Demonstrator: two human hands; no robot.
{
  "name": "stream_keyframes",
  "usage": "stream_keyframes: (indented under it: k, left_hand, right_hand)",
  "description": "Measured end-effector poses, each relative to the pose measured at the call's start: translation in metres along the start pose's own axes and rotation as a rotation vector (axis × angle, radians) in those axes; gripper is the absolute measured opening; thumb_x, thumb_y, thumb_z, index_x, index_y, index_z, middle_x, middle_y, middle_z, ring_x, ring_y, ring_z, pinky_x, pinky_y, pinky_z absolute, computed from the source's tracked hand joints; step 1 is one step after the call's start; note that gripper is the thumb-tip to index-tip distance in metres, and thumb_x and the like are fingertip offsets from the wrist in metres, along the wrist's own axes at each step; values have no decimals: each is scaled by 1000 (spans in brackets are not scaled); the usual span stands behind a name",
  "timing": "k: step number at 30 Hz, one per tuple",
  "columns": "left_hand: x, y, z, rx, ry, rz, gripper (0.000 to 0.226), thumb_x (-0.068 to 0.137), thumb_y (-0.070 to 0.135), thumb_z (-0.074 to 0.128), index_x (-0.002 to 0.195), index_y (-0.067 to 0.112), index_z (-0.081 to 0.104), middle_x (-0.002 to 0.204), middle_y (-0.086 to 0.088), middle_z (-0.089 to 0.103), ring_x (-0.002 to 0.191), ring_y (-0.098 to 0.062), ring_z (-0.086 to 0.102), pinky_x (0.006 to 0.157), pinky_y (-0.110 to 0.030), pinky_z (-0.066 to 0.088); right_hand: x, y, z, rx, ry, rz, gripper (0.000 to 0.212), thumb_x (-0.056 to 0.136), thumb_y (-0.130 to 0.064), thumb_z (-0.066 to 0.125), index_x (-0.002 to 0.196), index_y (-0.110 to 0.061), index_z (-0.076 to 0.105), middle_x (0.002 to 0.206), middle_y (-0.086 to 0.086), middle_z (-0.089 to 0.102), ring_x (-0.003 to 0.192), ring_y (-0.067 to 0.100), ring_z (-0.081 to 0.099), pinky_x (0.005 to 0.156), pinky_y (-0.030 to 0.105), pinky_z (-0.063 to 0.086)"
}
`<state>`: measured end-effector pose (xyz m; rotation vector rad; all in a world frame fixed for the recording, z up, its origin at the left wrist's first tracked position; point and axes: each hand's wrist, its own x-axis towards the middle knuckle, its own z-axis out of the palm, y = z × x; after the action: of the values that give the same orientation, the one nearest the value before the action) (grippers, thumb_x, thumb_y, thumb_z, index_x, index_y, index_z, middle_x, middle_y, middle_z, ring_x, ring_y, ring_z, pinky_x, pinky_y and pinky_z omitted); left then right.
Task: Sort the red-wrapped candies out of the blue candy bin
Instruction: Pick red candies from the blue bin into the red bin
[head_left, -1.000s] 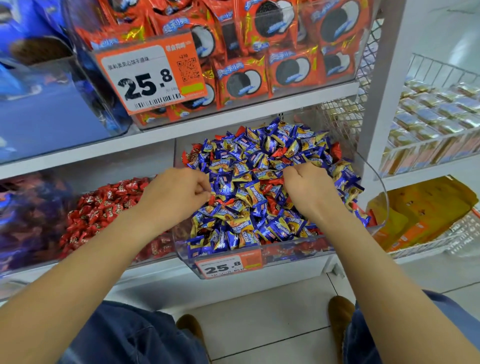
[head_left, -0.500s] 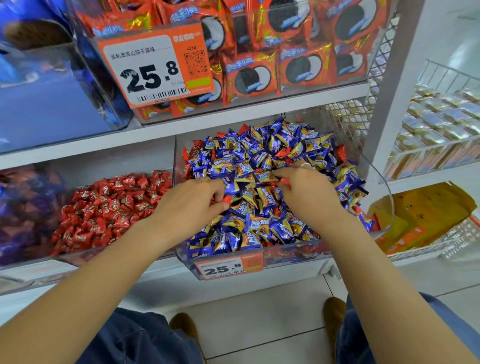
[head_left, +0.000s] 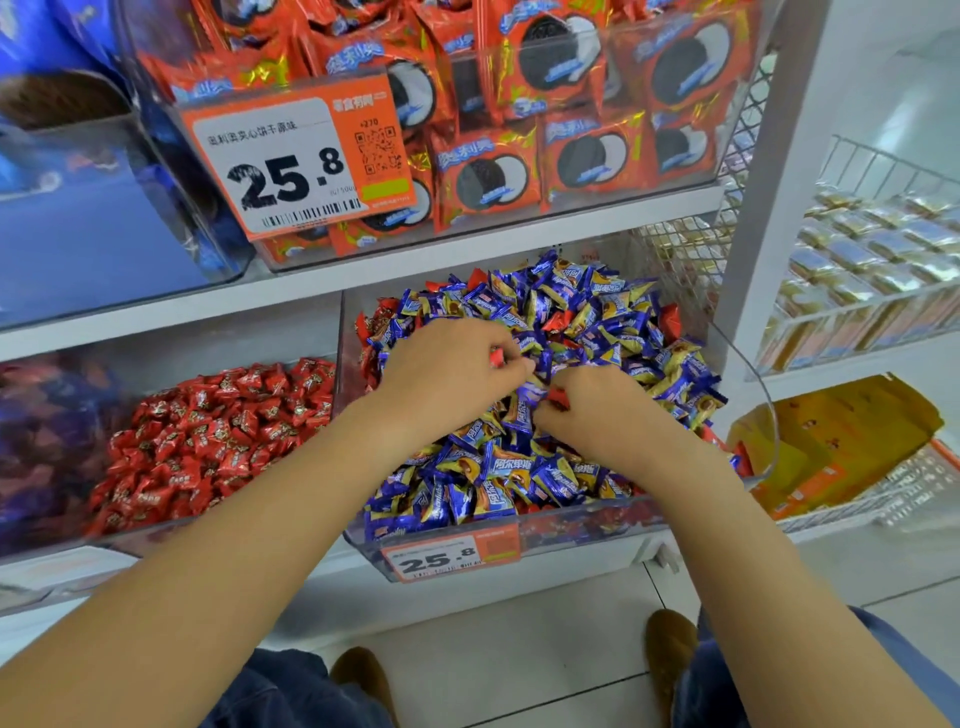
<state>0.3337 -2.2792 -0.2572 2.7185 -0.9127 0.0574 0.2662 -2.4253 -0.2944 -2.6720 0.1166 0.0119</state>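
Single head-worn view, wide-angle (edges bowed). Looks forward and steeply down at shelving from close range. Blue candy bin (head_left: 519, 512) near frame centre; both forearms enter from bottom corners; floor tiles (head_left: 519, 649) and shoes (head_left: 670, 644) along bottom edge.

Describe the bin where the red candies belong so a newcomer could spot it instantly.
Start at the big orange price tag reading 25.8 on the upper shelf. One shelf down, left of the blue candy bin, sits the red candy bin. It alone holds only red wrappers.
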Motion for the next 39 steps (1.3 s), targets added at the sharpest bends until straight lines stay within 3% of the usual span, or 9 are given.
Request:
stream_keyframes:
  k: [3,8,12,15,21,28,31,34,39]
  left_hand:
    - [18,4,14,65,-50,-4,37,90,58,49,90,29,72,77,9,68,71,-11,61,58,-26,48]
    - [10,-2,13,194,-342,37,15,83,33,61,82,26,74,74,6,70,71,-14,63,68,-32,54]
    - [5,2,6,243,-135,30,19,92,37,54,98,31,71,75,18,60,86,-12,60,62,-27,43]
    - [11,12,10,318,-21,62,24,95,36,49,113,32,65,93,7,68,94,-19,62,59,-26,38]
    - [18,22,27,527,-115,113,28,90,9,49,111,24,58,65,4,44,65,-21,49,44,-25,22]
    - [-1,5,9,147,-1,61,29,94,53,47,100,36,69,82,10,69,81,-10,62,57,-23,41]
    - [-2,0,2,-91,72,12,28,92,53,49,90,35,71,77,10,66,73,-4,57,61,-21,42]
    - [14,-3,7,-292,114,-28,21,87,45,60,77,28,65,85,11,55,77,0,49,65,-16,33]
    - [45,14,25,-216,87,-1,14,81,31,66,79,26,53,78,7,61,73,-16,58,63,-31,46]
  right_hand:
    - [-7,5,-6,-73,-24,37,43,87,-37,63,61,-10,42,54,2,41,49,15,37,45,27,28]
    - [-11,27,-28,-24,139,186,32,83,-26,64,65,-7,47,57,7,45,53,20,38,48,29,30]
    - [-13,31,-33,26,190,149,13,85,-23,63,85,-11,65,75,5,64,65,18,53,55,28,39]
    - [-10,26,-26,34,205,95,14,87,-21,60,97,-16,68,85,2,65,60,10,50,52,25,38]
    - [12,25,-16,-22,350,68,36,91,-21,53,126,-29,59,113,8,60,76,23,55,60,27,39]
    - [38,25,3,-263,321,70,26,92,-13,55,116,-20,61,133,12,44,80,31,64,59,34,50]
    - [35,23,1,-126,368,43,15,93,-18,54,105,-14,62,126,10,49,76,31,62,58,32,47]
    - [24,23,-12,93,453,7,7,90,-18,57,93,-12,57,94,7,56,72,27,55,55,30,35]
    - [-2,34,-34,147,423,96,12,87,-20,60,89,-11,52,74,11,60,66,28,55,56,38,40]
